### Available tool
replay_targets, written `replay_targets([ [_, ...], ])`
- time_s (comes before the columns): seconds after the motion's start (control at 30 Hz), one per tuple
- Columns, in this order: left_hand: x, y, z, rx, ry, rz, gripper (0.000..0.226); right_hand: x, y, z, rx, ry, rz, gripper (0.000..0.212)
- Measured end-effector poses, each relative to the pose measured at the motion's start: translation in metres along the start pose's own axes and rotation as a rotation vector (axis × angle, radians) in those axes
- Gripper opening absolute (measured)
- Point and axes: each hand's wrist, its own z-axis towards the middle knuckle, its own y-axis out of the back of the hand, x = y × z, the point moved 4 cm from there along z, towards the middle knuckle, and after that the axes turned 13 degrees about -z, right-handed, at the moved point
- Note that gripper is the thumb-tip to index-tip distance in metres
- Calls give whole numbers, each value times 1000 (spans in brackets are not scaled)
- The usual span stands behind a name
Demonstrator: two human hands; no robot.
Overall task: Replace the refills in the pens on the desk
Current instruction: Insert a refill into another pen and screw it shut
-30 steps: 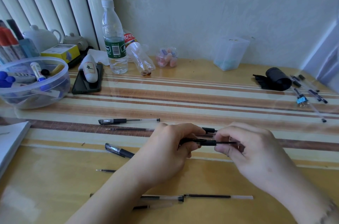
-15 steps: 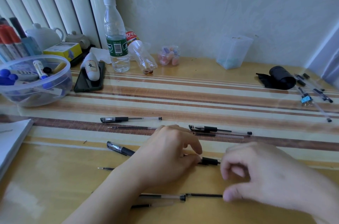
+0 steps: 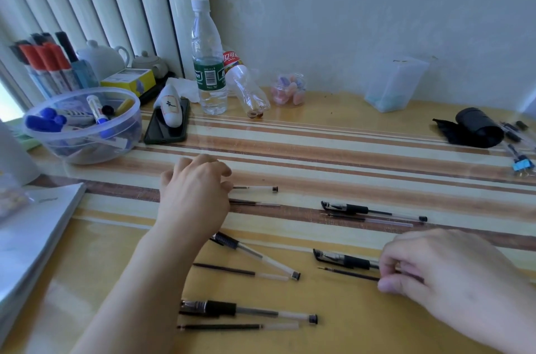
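Two hands work apart: left grip (image 3: 197, 182) curls closed over a clear-barrelled pen (image 3: 255, 188) on the tabletop (image 3: 348, 150), picking it; right grip (image 3: 412, 269) pinches a black-capped pen (image 3: 345, 259), loose thin refill (image 3: 348, 273) just beneath, paired for swapping.

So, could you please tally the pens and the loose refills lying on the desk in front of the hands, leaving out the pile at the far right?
Pens: 5
Loose refills: 5
Total: 10
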Motion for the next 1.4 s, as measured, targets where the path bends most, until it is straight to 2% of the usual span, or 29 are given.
replay_targets([
  [0.23, 9, -6, 5, 21, 38, -7, 17, 4, 3, 1, -39, -51, 46, 37],
  [0.3, 9, -8, 6, 9, 32, -41, 15, 4, 8, 3, -113, -77, 159, 37],
  [0.37, 9, -10, 6, -3, 29, -73, 18, 7, 20, -1, -257, -108, 268, 29],
  [0.43, 10, -11, 5, -4, 17, -89, 20, 15, 33, -2, -352, -98, 297, 19],
  [0.5, 10, -12, 4, 0, -6, -103, 19, 27, 44, -1, -389, -49, 279, 18],
  [0.63, 2, -7, 0, -70, -80, -190, 24, 51, 52, 13, -328, 10, 50, 36],
  [0.7, -7, -2, -1, -86, -151, -210, 24, 64, 55, 35, -426, 16, -68, 42],
  [0.8, -23, 9, -1, -17, -314, -254, 18, 85, 55, 79, -448, -37, -128, 36],
  [0.9, -28, 18, 6, 58, -435, -248, 9, 99, 44, 104, -426, -66, -62, 22],
  [1.0, -12, 14, 11, 185, -524, -235, 22, 103, 30, 106, -448, -62, 84, 17],
  [1.07, -2, 10, 6, 198, -586, -270, 28, 104, 23, 103, -465, -45, 107, 15],
  [1.2, 5, 5, -3, 184, -629, -322, 31, 102, 15, 97, -455, -13, 105, 18],
  [1.4, 14, 16, 7, 145, -636, -468, 10, 84, 16, 90, -545, -48, 236, 36],
])
